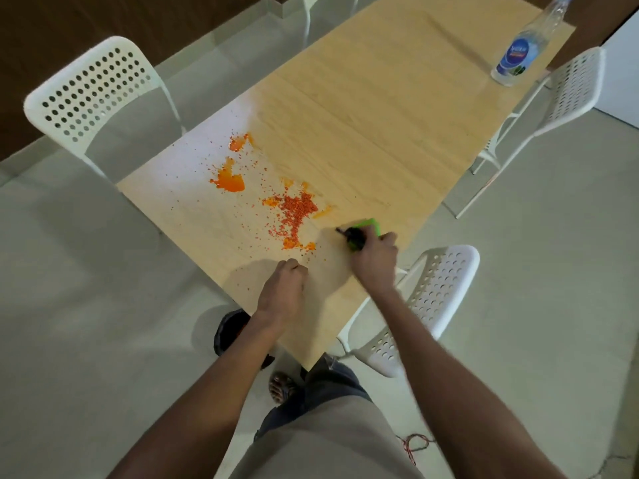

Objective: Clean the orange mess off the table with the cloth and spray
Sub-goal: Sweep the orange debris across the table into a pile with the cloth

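The orange mess (294,210) lies spread on the near end of the wooden table (380,108): wet blots on its far-left side, a heap of grains at its middle. Just right of the mess, the right hand (375,259) curls round a green spray bottle (363,233), black nozzle aimed at the grains. Near the mess's front edge, the left hand (283,293) rests fisted on the table; whether it holds anything I cannot tell. Far beyond the mess a water bottle (522,50) stands. White chairs (100,95) flank the table.

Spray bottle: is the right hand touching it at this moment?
Touching. The head view shows the right hand with its fingers wrapped around the green spray bottle, nozzle pointed toward the orange mess.
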